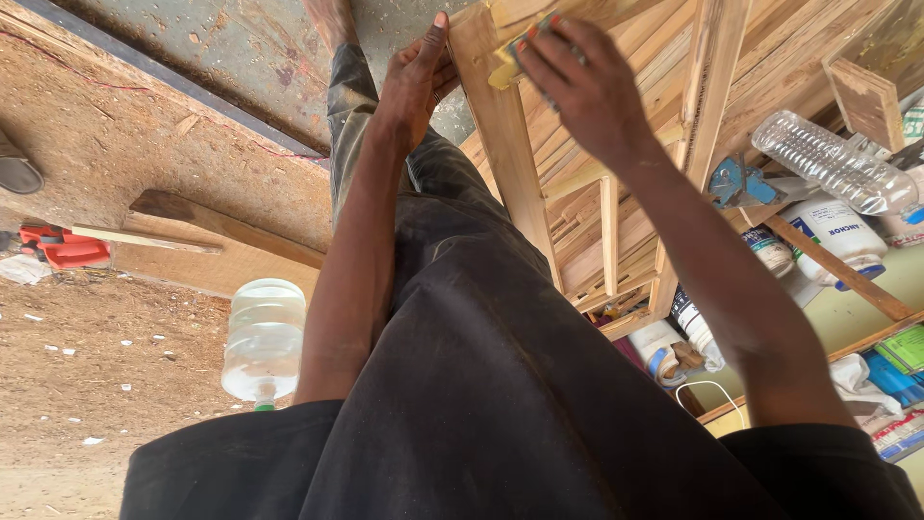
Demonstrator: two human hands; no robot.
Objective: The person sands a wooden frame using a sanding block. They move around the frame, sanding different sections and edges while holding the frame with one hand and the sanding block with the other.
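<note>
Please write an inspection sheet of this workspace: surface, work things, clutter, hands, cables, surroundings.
Surface: dusty ground with small white bits; a board lies on it.
Work things: wooden frame of slats, leaning by the person's leg; a yellow pad is pressed on its rail.
Clutter: clear bottle, white tub, small jars and boxes on a shelf; large clear bottle on the ground; red tool at the left.
Hands: left hand flat against the frame's rail; right hand grips the pad.
Cables: a thin white wire loops below the shelf.
Surroundings: grey concrete floor beyond; a bare foot on it.
</note>
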